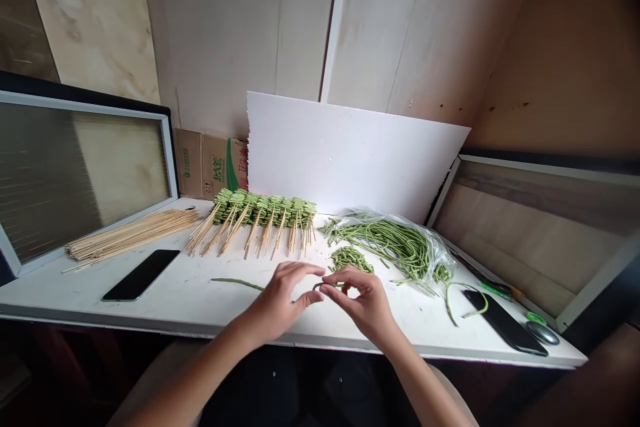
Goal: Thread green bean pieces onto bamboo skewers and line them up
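Observation:
Above the front of the table, my right hand (364,297) pinches a green long bean piece (334,285) between thumb and fingertips. My left hand (286,297) is right beside it, thumb and index finger apart, the fingertips close to the right hand's. A longer stretch of long bean (235,281) runs leftward from behind my left hand; whether it joins the piece in my right hand is hidden. Just beyond the hands lies a pile of short cut bean pieces (350,257). Behind it, a clear plastic bag (435,247) holds many whole long beans (395,240).
Stacked bean skewers (265,209) stand at the back, sticks forward. Bare bamboo sticks (135,235) and a phone (141,275) lie left. Another dark phone (505,323), a bean strand (453,307) and a rounded grey object (543,332) are right. A white board (350,153) leans behind.

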Demonstrator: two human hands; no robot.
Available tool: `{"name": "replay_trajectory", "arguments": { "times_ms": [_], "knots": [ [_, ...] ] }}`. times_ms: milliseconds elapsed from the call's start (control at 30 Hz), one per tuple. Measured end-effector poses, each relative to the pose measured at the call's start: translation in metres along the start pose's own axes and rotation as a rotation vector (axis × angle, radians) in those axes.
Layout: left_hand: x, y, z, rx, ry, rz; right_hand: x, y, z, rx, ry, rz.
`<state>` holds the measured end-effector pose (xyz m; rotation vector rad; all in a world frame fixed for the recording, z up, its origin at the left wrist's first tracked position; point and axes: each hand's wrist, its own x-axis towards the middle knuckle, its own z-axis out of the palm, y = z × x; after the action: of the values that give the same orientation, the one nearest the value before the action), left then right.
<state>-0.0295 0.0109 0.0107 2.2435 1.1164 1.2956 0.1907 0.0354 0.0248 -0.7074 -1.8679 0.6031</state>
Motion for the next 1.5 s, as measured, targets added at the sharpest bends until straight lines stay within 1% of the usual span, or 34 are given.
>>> {"name": "replay_trajectory", "arguments": {
  "times_ms": [100, 233, 300, 400, 533, 600, 767, 867, 1000, 1100, 1200, 1300, 1400, 1500],
  "knots": [
    [-0.002, 0.000, 0.011, -0.122, 0.053, -0.044, -0.002, 0.001, 0.005, -0.003, -0.024, 0.009],
    [-0.001, -0.002, 0.011, -0.151, 0.115, -0.083, -0.001, 0.004, -0.003, 0.009, 0.030, -0.007],
    [0.000, -0.001, 0.008, -0.135, 0.125, -0.069, 0.000, 0.003, -0.009, -0.020, 0.046, -0.064],
    [0.000, 0.001, 0.003, -0.106, 0.137, -0.045, 0.001, 0.000, -0.016, -0.120, 0.044, -0.203],
    [0.001, 0.002, 0.000, -0.049, 0.138, -0.047, 0.001, -0.004, -0.020, -0.234, 0.025, -0.370],
    [0.000, 0.002, -0.001, -0.025, 0.142, -0.037, 0.001, -0.005, -0.019, -0.264, 0.024, -0.411],
    [0.000, 0.002, 0.003, -0.012, 0.139, -0.022, 0.001, -0.007, -0.015, -0.273, 0.077, -0.518],
    [-0.001, 0.001, 0.004, -0.009, 0.147, -0.011, 0.001, -0.007, -0.013, -0.292, 0.079, -0.543],
    [-0.002, 0.002, 0.003, -0.022, 0.140, -0.027, 0.000, -0.003, -0.009, -0.343, 0.120, -0.542],
    [-0.002, 0.008, 0.005, -0.134, 0.111, -0.087, -0.003, 0.001, -0.002, -0.332, 0.139, -0.516],
    [-0.001, 0.014, 0.008, -0.290, 0.073, -0.145, -0.005, 0.004, 0.004, -0.315, 0.126, -0.503],
    [-0.001, 0.015, 0.008, -0.298, 0.094, -0.120, -0.006, 0.005, 0.006, -0.315, 0.089, -0.474],
    [0.000, 0.011, 0.007, -0.244, 0.130, -0.079, -0.008, 0.005, 0.006, -0.269, 0.016, -0.375],
    [0.000, 0.004, 0.007, -0.197, 0.158, -0.037, -0.011, 0.007, 0.007, -0.166, -0.052, -0.204]
  ]
}}
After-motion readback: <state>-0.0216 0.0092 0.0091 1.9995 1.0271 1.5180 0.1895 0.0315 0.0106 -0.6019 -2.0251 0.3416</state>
